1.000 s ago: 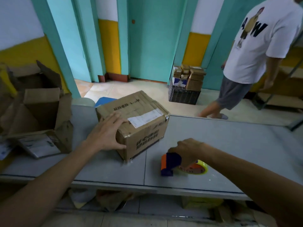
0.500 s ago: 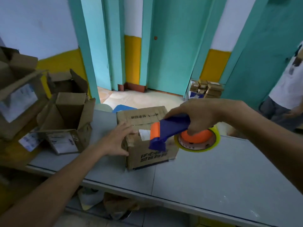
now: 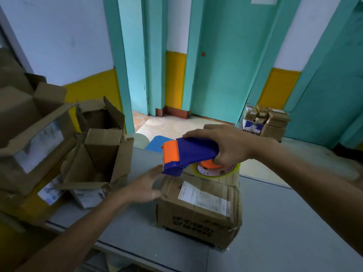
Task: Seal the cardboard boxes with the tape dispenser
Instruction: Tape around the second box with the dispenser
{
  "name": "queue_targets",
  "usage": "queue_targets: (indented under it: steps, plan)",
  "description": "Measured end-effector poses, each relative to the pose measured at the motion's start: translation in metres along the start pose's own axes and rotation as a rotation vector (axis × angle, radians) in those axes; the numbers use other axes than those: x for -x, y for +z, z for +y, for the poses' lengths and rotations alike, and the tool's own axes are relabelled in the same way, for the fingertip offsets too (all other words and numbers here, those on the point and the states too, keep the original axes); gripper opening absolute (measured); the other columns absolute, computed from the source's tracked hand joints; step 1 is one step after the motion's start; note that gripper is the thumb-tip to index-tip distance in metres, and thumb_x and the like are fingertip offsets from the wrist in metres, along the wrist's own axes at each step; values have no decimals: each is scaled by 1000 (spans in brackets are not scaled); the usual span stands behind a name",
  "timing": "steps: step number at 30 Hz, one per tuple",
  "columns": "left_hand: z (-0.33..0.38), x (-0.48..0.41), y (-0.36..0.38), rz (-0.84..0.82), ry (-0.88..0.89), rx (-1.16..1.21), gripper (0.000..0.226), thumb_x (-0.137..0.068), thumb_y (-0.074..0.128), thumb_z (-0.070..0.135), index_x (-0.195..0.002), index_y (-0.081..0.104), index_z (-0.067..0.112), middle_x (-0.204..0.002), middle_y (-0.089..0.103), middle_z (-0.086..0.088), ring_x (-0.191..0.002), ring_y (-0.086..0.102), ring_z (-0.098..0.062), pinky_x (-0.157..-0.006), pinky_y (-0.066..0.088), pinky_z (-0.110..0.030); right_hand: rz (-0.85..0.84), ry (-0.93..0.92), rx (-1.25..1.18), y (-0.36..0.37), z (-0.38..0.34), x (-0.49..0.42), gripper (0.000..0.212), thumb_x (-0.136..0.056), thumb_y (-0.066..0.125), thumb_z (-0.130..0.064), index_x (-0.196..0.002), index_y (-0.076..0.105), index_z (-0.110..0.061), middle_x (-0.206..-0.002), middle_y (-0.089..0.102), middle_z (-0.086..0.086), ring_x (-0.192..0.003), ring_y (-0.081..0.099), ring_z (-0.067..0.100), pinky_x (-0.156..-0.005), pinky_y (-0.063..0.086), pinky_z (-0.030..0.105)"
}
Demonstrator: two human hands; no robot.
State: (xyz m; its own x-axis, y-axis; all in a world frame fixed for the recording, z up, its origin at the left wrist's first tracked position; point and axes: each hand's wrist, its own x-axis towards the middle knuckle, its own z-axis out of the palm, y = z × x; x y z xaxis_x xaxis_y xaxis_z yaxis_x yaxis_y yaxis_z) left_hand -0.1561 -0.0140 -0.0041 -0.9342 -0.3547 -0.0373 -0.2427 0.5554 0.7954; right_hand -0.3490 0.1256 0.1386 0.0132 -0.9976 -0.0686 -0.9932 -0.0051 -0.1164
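Right hand (image 3: pixel 225 148), grip clamped round the blue-orange tape dispenser (image 3: pixel 188 154), holds it over the cardboard box (image 3: pixel 198 213) on grey tabletop (image 3: pixel 284 222). Left hand (image 3: pixel 143 187), fingers straight, touches the box's left side.

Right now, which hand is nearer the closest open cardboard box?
Left. The left hand touches the side of the closed box, just right of the open box; the right hand grips the tape dispenser farther right.

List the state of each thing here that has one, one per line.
Brown cardboard box with white label: flaps closed.
Blue and orange tape dispenser: held above the box's far end.
Right hand: grips the dispenser.
Left hand: fingers straight, against the box's left side.
Small cardboard box at left: flaps open.
Teal door: shut.
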Motion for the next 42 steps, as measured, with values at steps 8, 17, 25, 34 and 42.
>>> queue_targets:
  steps: [8,17,25,34,42]
  plan:
    - [23,-36,-31,168,-237,1119,23,-98,34,19,-97,56,11,-90,63,-8,-86,58,-23,-75,48,-32,30,12,-50,0,16,-28,78,-66,54,-38,-140,31,-34,-112,46,-10,-92,42,6,-70,33,13]
    - [16,-47,-40,-82,-313,1487,43,-75,55,34,-110,57,9,-104,66,-17,-90,64,-28,-70,55,-39,79,65,-102,-2,16,-31,77,-68,55,-37,-140,29,-37,-124,48,-4,-96,43,3,-72,35,11]
    - [0,-62,-20,337,66,280,22,-87,61,22,-99,51,36,-100,52,15,-93,48,-7,-73,37,-17,120,192,-104,-5,26,-17,78,-65,55,-37,-139,32,-38,-126,50,-4,-95,45,3,-72,34,12]
    - [-29,-63,16,120,207,192,51,-72,71,41,-112,42,55,-129,32,27,-122,36,4,-94,35,-8,64,230,-104,4,26,-17,77,-65,55,-35,-139,31,-38,-122,49,-7,-98,43,5,-75,34,14]
    - [-24,-60,16,88,169,161,34,-89,61,17,-111,51,41,-141,32,9,-127,34,1,-101,32,-17,6,231,-119,13,26,-16,77,-66,54,-36,-138,30,-40,-129,49,-5,-104,45,10,-81,39,18]
